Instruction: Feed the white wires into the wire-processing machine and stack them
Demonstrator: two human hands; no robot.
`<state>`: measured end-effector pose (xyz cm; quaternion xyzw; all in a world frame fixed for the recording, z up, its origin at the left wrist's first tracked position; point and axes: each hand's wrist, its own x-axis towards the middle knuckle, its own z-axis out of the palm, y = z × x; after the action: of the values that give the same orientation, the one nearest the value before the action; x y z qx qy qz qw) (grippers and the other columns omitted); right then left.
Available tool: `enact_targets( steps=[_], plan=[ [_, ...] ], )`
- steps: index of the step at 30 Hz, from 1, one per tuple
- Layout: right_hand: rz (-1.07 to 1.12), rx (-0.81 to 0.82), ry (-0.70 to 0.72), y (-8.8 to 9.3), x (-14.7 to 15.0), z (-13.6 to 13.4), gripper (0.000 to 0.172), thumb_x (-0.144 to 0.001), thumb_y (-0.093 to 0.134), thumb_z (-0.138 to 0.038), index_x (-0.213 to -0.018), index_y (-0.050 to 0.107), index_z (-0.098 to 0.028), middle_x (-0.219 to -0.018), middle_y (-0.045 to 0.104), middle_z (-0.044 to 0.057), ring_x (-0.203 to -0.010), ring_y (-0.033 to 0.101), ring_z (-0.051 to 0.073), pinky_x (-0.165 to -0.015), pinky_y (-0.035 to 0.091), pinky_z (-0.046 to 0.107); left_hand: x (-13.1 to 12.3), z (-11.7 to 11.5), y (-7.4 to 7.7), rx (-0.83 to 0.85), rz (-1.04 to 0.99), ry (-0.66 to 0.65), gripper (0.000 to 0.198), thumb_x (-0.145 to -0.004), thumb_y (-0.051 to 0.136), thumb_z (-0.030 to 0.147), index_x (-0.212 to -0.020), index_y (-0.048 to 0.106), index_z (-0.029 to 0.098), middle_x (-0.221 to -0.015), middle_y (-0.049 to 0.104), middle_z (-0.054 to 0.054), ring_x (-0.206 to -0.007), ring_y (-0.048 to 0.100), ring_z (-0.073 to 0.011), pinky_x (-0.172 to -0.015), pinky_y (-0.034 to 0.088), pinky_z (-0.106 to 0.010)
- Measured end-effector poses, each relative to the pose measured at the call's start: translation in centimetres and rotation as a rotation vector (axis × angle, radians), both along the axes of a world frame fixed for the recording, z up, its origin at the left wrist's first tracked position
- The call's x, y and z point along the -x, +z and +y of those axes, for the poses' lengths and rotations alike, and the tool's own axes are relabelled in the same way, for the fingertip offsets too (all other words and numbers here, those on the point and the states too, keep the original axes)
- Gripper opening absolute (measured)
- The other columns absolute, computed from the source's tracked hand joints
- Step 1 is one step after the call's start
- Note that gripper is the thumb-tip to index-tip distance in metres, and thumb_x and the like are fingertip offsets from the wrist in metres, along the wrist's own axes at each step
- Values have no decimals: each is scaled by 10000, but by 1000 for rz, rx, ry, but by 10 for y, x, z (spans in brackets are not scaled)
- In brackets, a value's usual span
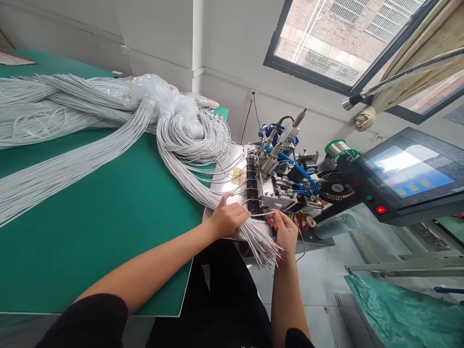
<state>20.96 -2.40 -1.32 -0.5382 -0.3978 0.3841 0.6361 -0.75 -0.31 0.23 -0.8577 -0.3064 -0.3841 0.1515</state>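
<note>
My left hand [229,217] is closed around a thick bundle of white cables [257,241], near its cut ends, which fan out to the lower right with small reddish tips. Between finger and thumb, my right hand [285,228] pinches the end of a single white cable [263,214] that runs across from the left hand. Both hands are at the front edge of a bench machine [277,169] with metal cylinders and blue air tubes. Several other cables lie across its white plate [228,166] into a black slotted rail [253,181].
Plastic-wrapped cable bundles [159,96] lie across the green table [119,203]. Right of the machine are a solder wire spool [340,149], a round black fan [334,186] and a control screen [409,169] with a lit red switch. A green plastic sheet [406,309] hangs at lower right.
</note>
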Motion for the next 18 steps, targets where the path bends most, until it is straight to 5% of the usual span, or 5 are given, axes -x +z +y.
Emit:
enact_targets(
  steps=[8,13,18],
  plan=[
    [59,70,199,-1,-16,2,279,-701,730,-404,-805,728,-145,-621,614,15,-424,340,50,-415,289,208,-1,0,-2,41,70,27,230,-867,415,110,-839,619,211,-659,610,29,-651,550,-128,-1057,184,-455],
    [-272,144,173,-4,-26,2,363,-666,747,-455,-837,713,-136,-749,677,67,-596,550,147,-537,431,254,0,0,-1,51,124,24,235,-843,457,125,-988,619,215,-695,617,14,-701,562,-148,-1081,149,-498],
    [-529,106,126,4,-20,4,373,-703,691,-512,-764,696,-144,-710,669,56,-649,570,183,-631,439,285,-2,-1,2,61,129,55,234,-835,450,96,-942,630,202,-708,618,-2,-754,561,-166,-1074,156,-505]
  ],
)
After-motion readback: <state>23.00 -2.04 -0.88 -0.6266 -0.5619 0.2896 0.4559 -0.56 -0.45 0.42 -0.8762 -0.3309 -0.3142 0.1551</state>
